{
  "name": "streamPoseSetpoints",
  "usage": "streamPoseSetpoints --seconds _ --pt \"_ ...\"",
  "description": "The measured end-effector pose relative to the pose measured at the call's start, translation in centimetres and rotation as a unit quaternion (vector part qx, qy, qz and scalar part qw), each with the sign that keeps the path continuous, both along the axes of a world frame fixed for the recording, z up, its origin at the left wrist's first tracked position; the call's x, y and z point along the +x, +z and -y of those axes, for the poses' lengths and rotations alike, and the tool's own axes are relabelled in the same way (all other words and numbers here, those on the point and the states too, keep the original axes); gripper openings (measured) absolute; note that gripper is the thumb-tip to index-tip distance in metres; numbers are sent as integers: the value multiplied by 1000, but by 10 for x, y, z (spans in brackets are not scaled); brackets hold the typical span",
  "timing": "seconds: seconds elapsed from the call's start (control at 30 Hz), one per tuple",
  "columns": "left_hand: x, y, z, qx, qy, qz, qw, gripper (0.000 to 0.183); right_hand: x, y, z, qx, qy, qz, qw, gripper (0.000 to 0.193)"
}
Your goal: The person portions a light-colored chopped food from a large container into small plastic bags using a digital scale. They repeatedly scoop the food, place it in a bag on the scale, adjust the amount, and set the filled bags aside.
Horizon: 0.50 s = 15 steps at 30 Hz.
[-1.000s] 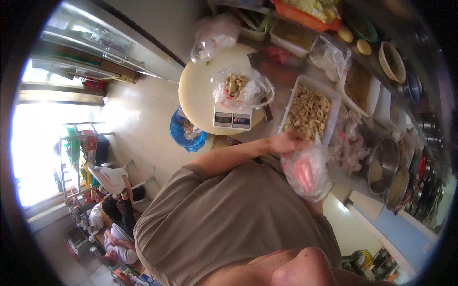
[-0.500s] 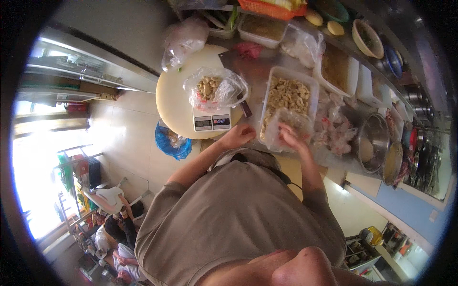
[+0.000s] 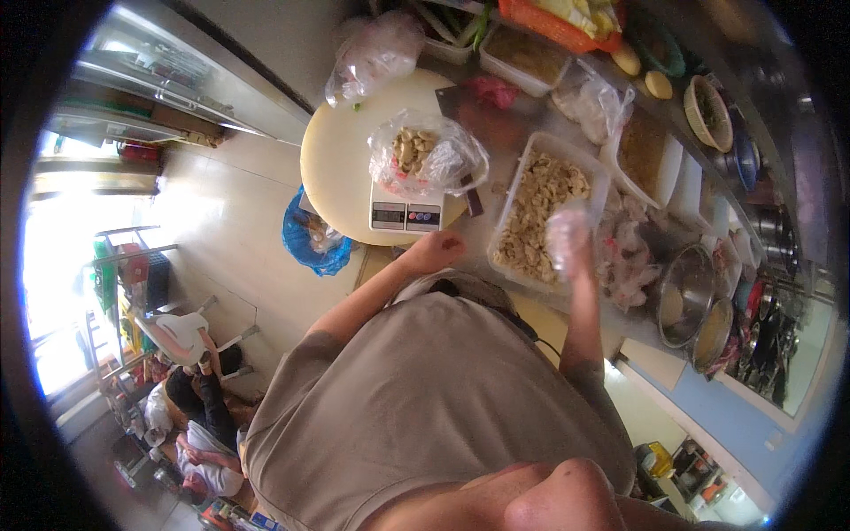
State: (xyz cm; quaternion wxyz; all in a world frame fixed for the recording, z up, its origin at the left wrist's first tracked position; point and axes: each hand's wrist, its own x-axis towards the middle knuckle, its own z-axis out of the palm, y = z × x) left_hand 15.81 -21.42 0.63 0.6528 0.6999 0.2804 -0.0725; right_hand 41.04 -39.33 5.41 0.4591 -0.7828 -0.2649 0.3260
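Observation:
My right hand point(image 3: 577, 250) is over the near right part of a clear plastic tub point(image 3: 511, 205) of pale tan food pieces point(image 3: 542, 195). A clear plastic bag point(image 3: 565, 228) is bunched round this hand, closed on it; the fingers are blurred beneath the film. To the left, my left hand point(image 3: 438, 250) is curled closed just in front of a white kitchen scale point(image 3: 405, 214), and nothing shows in it. On the scale sits an opened clear bag point(image 3: 453, 165) with more of the tan pieces point(image 3: 412, 149) inside.
The scale stands on a round, cream-coloured board point(image 3: 332, 164). Below its left edge is a blue-lined bin point(image 3: 310, 252). Bagged food point(image 3: 624, 257), a steel bowl point(image 3: 695, 296) and another food tub point(image 3: 651, 155) crowd the right side. Other people point(image 3: 208, 460) are at the lower left.
My right hand has moved up and over the tub, and the bag that hung loosely round it is now gathered closely on it. My left hand stays curled near the scale. The view has shifted slightly.

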Motion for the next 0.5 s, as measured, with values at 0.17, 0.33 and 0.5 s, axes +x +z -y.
streamPoseSetpoints --seconds 0.17,0.33,0.5 --pt "0 -8 -5 53 -40 39 997 16 1 92 -72 164 95 152 970 40" --pt "-2 4 -11 106 -18 67 992 20 -57 112 -190 112 247 248 930 48" --pt "-27 21 -25 96 29 91 991 22 -70 95 -226 147 279 180 932 47"
